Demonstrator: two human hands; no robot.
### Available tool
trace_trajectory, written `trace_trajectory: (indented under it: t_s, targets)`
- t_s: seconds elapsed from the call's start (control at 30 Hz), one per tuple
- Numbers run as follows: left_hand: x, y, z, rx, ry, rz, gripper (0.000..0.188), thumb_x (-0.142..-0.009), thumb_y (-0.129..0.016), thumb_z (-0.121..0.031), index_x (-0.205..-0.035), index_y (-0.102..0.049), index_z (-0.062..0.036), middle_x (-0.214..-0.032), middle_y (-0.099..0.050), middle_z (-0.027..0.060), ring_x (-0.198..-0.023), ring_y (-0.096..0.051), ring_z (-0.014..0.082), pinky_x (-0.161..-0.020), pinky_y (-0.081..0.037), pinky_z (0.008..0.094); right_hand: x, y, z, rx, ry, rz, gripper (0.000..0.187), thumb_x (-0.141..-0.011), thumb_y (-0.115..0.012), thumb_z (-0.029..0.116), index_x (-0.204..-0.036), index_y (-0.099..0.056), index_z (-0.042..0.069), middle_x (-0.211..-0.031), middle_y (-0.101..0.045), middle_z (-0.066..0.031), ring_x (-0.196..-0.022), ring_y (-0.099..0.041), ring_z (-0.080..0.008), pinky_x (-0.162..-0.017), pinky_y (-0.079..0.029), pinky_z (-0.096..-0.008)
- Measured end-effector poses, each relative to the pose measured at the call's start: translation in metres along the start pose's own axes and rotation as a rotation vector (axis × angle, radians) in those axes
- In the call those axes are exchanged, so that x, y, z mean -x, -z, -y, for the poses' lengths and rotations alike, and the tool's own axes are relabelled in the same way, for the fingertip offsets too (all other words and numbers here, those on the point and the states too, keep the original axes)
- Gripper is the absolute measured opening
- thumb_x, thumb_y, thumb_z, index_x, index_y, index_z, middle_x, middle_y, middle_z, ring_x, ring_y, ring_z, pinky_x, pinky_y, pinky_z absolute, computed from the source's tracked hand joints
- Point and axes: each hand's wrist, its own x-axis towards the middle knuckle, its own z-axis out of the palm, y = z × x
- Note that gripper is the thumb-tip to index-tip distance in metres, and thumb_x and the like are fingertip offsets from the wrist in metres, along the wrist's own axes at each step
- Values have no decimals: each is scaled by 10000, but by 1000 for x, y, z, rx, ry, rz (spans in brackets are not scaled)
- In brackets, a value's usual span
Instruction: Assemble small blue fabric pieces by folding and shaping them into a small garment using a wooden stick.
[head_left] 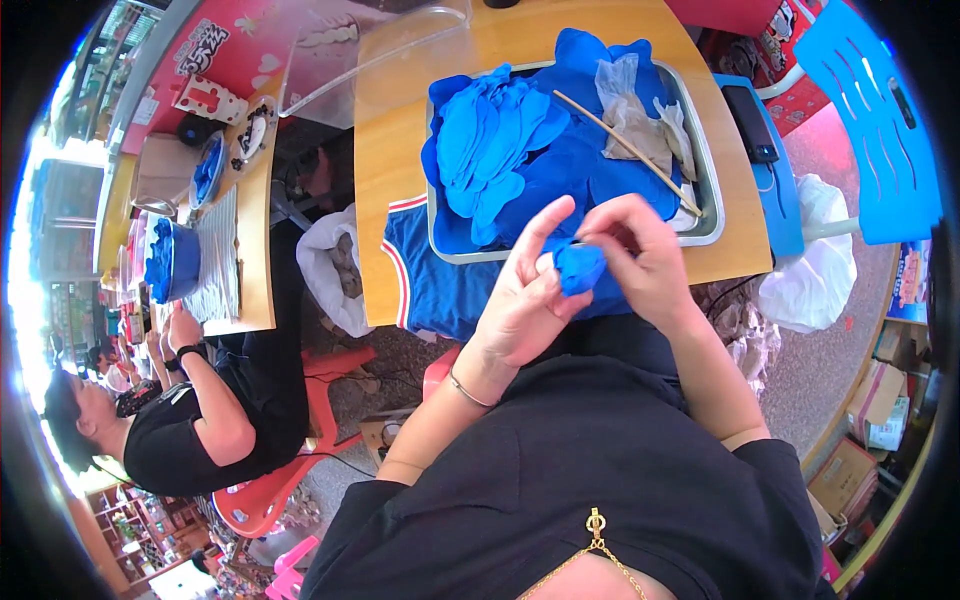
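Note:
My left hand [512,308] is closed around a small gathered bundle of blue petal-shaped pieces [579,268], holding it just in front of the tray's near edge. Thumb and fingers of my right hand [645,262] pinch together at the bundle's upper side. Behind my hands lies a metal tray [716,212] filled with flat blue petals, which look like cloth or foam. A lighter blue heap of petals [490,140] rests on the darker ones. Across the tray's right part lies a thin wooden stick [620,136], beside a crumpled clear plastic bag [634,105].
A blue garment with red-white trim [440,275] hangs over the table's front edge. Right of the wooden table [395,120] are a dark phone [748,125] and a blue chair [868,120]. At the left, another person works by a blue tub [184,262]. White sacks stand on the floor.

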Motion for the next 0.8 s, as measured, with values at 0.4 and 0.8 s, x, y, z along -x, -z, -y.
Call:
trace_trajectory:
  t_s: [0.4, 0.8]
  targets:
    - [6, 3, 5, 91, -12, -61, 528, -900, -527, -103, -1368, -289, -152, -846, -576, -15, -561, -403, 5, -536, -325, 197, 5, 11, -6, 58, 258, 86, 153, -736, -708, 64, -787, -570, 24, -883, -582, -69, -695, -541, -119, -588, -440, -221]
    - [12, 3, 16, 571, -89, 113, 496, -958, -433, -204, -1407, -232, -268, -816, -561, -37, -460, -350, -8, -537, -305, 185, 2, 9, -8, -28, 153, 297, 186, -758, -688, 112, -753, -512, 51, -827, -546, -60, -769, -518, -166, -703, -412, -265]
